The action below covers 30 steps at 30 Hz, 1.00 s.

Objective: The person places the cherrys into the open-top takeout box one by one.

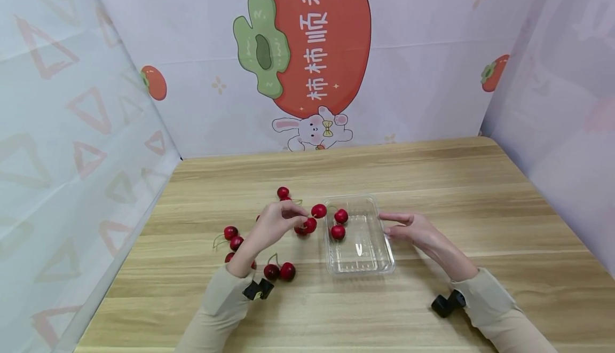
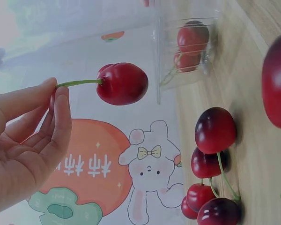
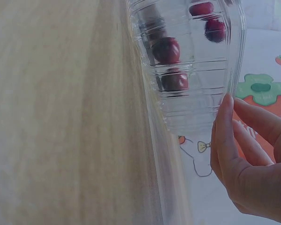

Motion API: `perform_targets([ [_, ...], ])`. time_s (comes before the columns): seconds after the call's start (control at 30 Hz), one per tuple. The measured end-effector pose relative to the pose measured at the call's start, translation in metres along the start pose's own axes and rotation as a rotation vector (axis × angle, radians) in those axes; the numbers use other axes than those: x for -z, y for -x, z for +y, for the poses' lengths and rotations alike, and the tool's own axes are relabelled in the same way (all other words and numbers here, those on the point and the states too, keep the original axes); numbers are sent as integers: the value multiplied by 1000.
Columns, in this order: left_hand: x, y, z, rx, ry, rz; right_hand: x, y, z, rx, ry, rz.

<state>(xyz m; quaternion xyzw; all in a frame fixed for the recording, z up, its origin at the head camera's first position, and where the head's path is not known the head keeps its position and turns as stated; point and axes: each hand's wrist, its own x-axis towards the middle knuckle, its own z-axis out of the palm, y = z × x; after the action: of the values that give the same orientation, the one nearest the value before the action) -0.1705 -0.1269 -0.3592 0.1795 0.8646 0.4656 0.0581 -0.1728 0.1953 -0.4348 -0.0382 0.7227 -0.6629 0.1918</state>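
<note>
Left hand (image 1: 275, 227) pinches a red cherry (image 2: 124, 84) by its green stem (image 2: 79, 83), upper middle of left-wrist view. Right hand (image 1: 423, 234), fingers extended, touches side of clear plastic container (image 1: 367, 249), lower centre of head view; two cherries (image 1: 338, 232) inside.

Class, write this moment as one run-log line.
left grip: pinches cherry by stem, in air | right grip: touches clear container | in container: two cherries | on table: more cherries
</note>
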Motion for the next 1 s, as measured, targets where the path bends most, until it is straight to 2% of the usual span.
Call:
perform_targets([
  [0.27,-4,-9,4,10,51,26,0,0,0,0,-2,2],
  [0.57,-15,-22,8,-17,94,-13,1,1,0,-7,-10,-15],
  [0.67,-16,-21,24,-13,91,-15,1,2,0,-9,-10,-13],
  [0.7,-18,-22,25,-17,94,-16,0,2,-1,-10,-10,-12],
  [0.8,-22,-26,25,-29,102,-23,0,2,-1,-12,-18,-9],
  [0.9,-29,-34,12,-49,107,-33,0,2,-1,-12,-21,-9],
  [1.0,-32,-37,13,-57,97,-43,0,2,0,-11,-19,-10],
])
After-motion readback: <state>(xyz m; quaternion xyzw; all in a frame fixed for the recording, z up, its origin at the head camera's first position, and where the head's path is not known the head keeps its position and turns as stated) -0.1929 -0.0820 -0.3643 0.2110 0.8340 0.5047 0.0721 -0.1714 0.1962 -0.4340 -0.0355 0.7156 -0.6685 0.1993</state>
